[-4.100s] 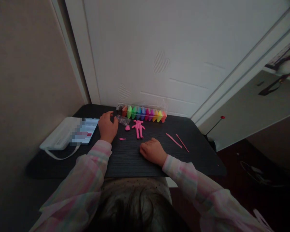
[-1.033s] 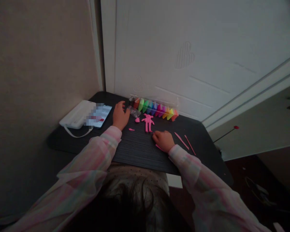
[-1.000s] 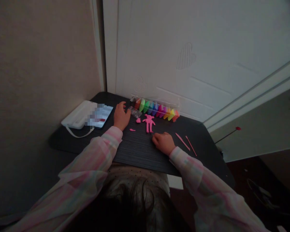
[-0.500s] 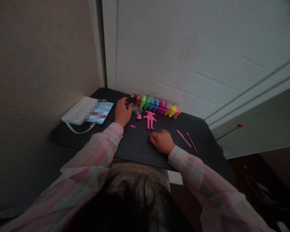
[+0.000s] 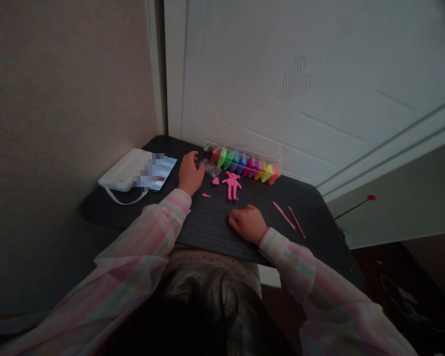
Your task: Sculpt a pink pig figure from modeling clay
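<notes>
My left hand (image 5: 191, 174) rests on the dark table with its fingers spread, beside a small clear plastic packet (image 5: 212, 169). Nothing shows in its grasp. Closer to me, my right hand (image 5: 247, 224) is curled into a loose fist on the tabletop; whatever its fingers may hold is hidden. A pink clay figure (image 5: 232, 186) with ears, arms and two legs lies flat just beyond that fist. To the figure's left are a small pink clay lump (image 5: 215, 181) and a thin pink clay piece (image 5: 206, 195).
Along the back stands a clear tray (image 5: 281, 155) with several coloured clay packs (image 5: 242, 164). Two pink modelling tools (image 5: 284, 216) lie to the right. A phone (image 5: 165, 173) leans by a white case (image 5: 120, 169) with a strap at left. The white door (image 5: 244, 64) rises behind the table.
My right hand has drawn slightly toward me and left, away from the figure. The left hand keeps about the same pose. The whole view has shifted a little.
</notes>
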Available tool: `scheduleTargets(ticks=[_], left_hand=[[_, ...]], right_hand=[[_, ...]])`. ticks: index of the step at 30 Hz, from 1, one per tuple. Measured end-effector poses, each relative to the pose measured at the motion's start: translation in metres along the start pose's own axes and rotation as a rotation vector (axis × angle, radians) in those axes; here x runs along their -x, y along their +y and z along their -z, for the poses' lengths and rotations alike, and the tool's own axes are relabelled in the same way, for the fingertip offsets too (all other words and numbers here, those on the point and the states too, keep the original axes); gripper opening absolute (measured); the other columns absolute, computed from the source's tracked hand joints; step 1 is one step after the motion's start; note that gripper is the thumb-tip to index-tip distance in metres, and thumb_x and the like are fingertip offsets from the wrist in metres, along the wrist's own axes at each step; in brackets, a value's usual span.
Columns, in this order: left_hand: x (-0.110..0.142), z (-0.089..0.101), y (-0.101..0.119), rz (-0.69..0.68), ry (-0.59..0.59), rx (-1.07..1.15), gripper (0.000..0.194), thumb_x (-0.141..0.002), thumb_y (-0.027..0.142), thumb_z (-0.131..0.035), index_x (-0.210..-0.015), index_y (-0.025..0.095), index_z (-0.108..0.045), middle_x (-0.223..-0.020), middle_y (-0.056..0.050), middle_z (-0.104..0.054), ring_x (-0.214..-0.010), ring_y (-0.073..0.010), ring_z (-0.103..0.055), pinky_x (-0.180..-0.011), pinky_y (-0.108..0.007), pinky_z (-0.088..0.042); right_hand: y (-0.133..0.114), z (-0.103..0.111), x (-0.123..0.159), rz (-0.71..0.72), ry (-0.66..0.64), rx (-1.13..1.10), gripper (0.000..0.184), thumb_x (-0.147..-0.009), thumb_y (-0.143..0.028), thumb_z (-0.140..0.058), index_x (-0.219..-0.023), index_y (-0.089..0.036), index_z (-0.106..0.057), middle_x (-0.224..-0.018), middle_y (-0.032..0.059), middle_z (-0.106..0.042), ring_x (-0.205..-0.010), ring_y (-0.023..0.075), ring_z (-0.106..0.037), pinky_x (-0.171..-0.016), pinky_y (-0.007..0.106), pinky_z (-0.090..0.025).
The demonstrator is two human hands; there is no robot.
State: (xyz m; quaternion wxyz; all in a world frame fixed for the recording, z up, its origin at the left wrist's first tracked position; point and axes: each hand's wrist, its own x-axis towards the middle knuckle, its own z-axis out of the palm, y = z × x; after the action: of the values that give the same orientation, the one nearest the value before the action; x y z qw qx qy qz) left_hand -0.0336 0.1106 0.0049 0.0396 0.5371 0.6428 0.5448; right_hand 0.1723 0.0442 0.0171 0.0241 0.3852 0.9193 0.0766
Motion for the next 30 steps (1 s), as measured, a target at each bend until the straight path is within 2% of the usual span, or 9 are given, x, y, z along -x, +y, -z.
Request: scheduleTargets(ticks=[3,7,9,12,15,20,23,27,30], left_hand=[[-0.001,0.0,-0.001,0.005,0.018,0.001,0.034,-0.069,0.014,-0.049,-0.102,0.012,-0.047,-0.09,-0.008,-0.051,-0.073,-0.0156,-0.05,-0.074,-0.032,-0.043],[-0.001,0.0,-0.001,0.01,0.011,0.003,0.034,-0.069,0.015,-0.049,-0.102,0.013,-0.047,-0.089,-0.007,-0.051,-0.074,-0.0154,-0.05,-0.074,-0.031,-0.043],[-0.001,0.0,-0.001,0.006,0.004,0.005,0.034,-0.069,0.015,-0.049,-0.103,0.013,-0.047,-0.089,-0.007,-0.051,-0.074,-0.0156,-0.05,-0.075,-0.032,-0.043],[0.0,0.001,0.001,0.013,0.004,0.001,0.033,-0.069,0.015,-0.049,-0.102,0.013,-0.047,-0.09,-0.007,-0.051,-0.074,-0.0157,-0.051,-0.075,-0.032,-0.043],[0.0,0.001,0.002,0.018,0.002,-0.006,0.033,-0.069,0.014,-0.049,-0.102,0.013,-0.047,-0.089,-0.007,-0.051,-0.074,-0.0155,-0.051,-0.075,-0.032,-0.043],[-0.001,0.0,0.001,0.022,-0.007,0.001,0.033,-0.068,0.013,-0.049,-0.101,0.014,-0.047,-0.09,-0.007,-0.051,-0.075,-0.0159,-0.051,-0.075,-0.032,-0.043],[-0.001,-0.001,-0.001,0.024,0.002,0.011,0.033,-0.069,0.014,-0.05,-0.102,0.015,-0.047,-0.09,-0.007,-0.051,-0.075,-0.0159,-0.051,-0.075,-0.032,-0.043],[-0.001,0.0,-0.001,0.025,0.008,0.009,0.033,-0.069,0.015,-0.049,-0.102,0.013,-0.047,-0.09,-0.007,-0.051,-0.075,-0.0159,-0.051,-0.073,-0.032,-0.044],[0.0,0.0,-0.001,0.024,-0.005,0.009,0.033,-0.069,0.014,-0.049,-0.102,0.013,-0.047,-0.09,-0.008,-0.051,-0.075,-0.0159,-0.051,-0.073,-0.033,-0.044]], right_hand=[[-0.005,0.006,0.005,0.047,0.03,-0.061,0.034,-0.085,-0.03,-0.033,-0.064,-0.018,-0.056,-0.058,0.0005,-0.063,-0.05,0.0101,-0.05,-0.058,0.026,-0.023],[0.011,0.019,0.003,-0.207,0.158,-0.139,0.044,-0.088,-0.034,-0.024,-0.059,-0.017,-0.052,-0.054,-0.0005,-0.058,-0.048,0.0094,-0.047,-0.052,0.024,-0.022],[0.019,0.02,0.001,-0.255,0.209,-0.104,0.043,-0.088,-0.034,-0.025,-0.058,-0.017,-0.051,-0.053,0.0001,-0.057,-0.048,0.01,-0.046,-0.051,0.024,-0.021],[0.021,0.012,-0.002,-0.106,0.186,-0.028,0.038,-0.086,-0.032,-0.031,-0.059,-0.016,-0.053,-0.053,0.001,-0.059,-0.048,0.0095,-0.046,-0.055,0.026,-0.021],[0.011,0.002,-0.001,0.067,0.136,0.02,0.035,-0.085,-0.027,-0.032,-0.061,-0.016,-0.055,-0.056,0.0021,-0.062,-0.048,0.0088,-0.048,-0.057,0.028,-0.019],[-0.004,0.0,0.007,0.204,0.107,0.036,0.031,-0.083,-0.025,-0.034,-0.062,-0.016,-0.055,-0.056,0.0029,-0.062,-0.049,0.0092,-0.049,-0.059,0.029,-0.018],[-0.002,0.003,0.006,0.219,0.085,0.045,0.03,-0.083,-0.026,-0.034,-0.064,-0.016,-0.056,-0.057,0.0026,-0.063,-0.05,0.0097,-0.05,-0.059,0.029,-0.018],[0.003,0.002,0.002,0.105,0.109,0.086,0.029,-0.082,-0.024,-0.035,-0.064,-0.016,-0.056,-0.058,0.0029,-0.063,-0.05,0.0103,-0.051,-0.057,0.029,-0.017],[-0.002,0.0,0.006,0.174,0.13,0.051,0.028,-0.082,-0.024,-0.036,-0.062,-0.017,-0.055,-0.055,0.0014,-0.062,-0.049,0.0099,-0.05,-0.059,0.029,-0.018]])
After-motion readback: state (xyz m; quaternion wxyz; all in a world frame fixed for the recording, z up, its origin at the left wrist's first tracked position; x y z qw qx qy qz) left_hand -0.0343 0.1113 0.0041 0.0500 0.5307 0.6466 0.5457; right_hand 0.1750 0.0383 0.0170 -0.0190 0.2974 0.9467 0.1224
